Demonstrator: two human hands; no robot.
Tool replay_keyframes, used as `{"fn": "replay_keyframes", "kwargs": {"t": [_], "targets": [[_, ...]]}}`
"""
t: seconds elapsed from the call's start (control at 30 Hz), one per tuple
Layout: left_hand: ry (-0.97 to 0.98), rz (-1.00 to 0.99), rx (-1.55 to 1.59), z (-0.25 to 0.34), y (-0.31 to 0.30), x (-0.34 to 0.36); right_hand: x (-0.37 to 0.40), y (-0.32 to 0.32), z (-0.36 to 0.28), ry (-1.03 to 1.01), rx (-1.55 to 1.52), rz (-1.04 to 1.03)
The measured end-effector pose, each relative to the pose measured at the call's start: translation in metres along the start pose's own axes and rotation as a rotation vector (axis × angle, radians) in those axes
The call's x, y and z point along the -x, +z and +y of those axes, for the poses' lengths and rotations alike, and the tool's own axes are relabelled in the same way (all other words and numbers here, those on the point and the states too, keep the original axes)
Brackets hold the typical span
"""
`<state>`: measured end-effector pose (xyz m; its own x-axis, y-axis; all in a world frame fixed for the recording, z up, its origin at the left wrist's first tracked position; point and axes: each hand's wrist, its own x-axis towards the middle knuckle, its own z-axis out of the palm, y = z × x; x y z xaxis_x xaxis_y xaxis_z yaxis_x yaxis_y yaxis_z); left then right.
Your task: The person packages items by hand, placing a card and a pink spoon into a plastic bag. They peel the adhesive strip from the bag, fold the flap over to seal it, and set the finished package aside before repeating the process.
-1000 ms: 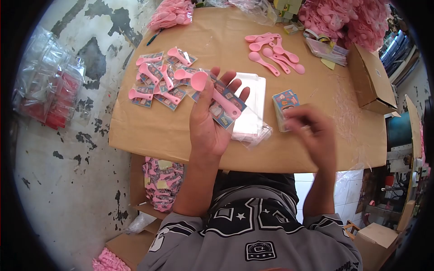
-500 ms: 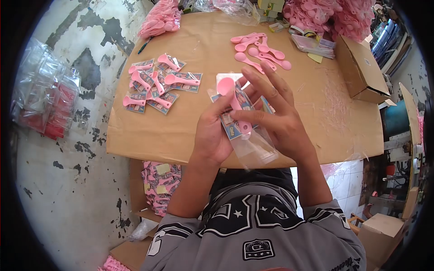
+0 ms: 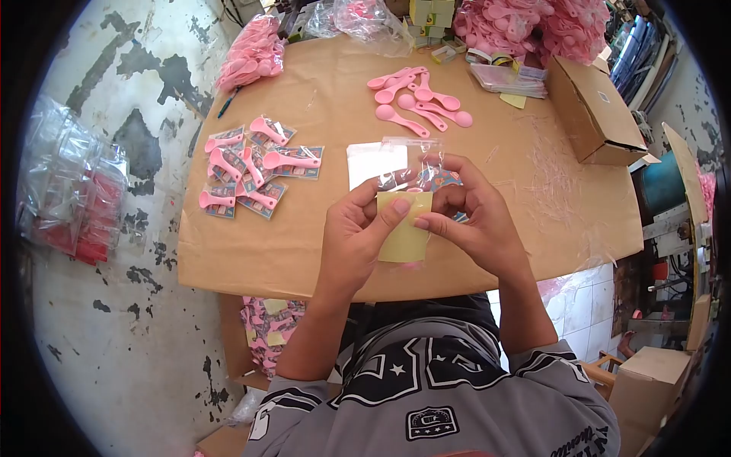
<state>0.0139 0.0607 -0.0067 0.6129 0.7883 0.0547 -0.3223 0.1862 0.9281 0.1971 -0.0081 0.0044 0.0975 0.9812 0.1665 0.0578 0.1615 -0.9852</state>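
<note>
Between my two hands is a clear plastic packet [image 3: 415,152], with a plain yellow card face [image 3: 405,240] turned toward me. My left hand [image 3: 352,236] pinches it on the left, thumb lying across the yellow card. On the other side my right hand [image 3: 483,225] is closed at the packet's edge, thumb near the card's upper right. A bit of pink shows below the card; most of what lies behind is hidden. A printed blue card [image 3: 444,180] shows behind the right fingers. Under the packet's far side, a white sheet [image 3: 365,164] rests on the table.
Several packed pink spoons on printed cards [image 3: 247,164] lie at the left. Loose pink spoons [image 3: 403,114] are farther back. Bags of pink spoons [image 3: 251,53] stand along the far edge. A cardboard box [image 3: 590,114] sits at the right, beside plastic scraps on the brown table [image 3: 304,263].
The packet has been turned over: the pink spoon and printed front faced me before, now the yellow side does. Its clear end now points away from me. My right fingers have closed in.
</note>
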Motion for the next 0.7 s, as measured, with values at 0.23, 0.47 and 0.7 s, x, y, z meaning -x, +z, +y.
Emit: {"fn": "replay_keyframes", "kwargs": {"t": [0.23, 0.47, 0.7], "targets": [[0.055, 0.109, -0.162, 0.003, 0.013, 0.004, -0.015, -0.014, -0.001, -0.566, 0.654, 0.397], [0.071, 0.053, -0.246, 0.001, 0.017, 0.008, -0.023, 0.004, -0.003, -0.694, 0.888, 0.438], [0.086, -0.013, -0.332, -0.001, 0.013, 0.013, -0.027, 0.006, 0.000, -0.732, 0.882, 0.465]]}}
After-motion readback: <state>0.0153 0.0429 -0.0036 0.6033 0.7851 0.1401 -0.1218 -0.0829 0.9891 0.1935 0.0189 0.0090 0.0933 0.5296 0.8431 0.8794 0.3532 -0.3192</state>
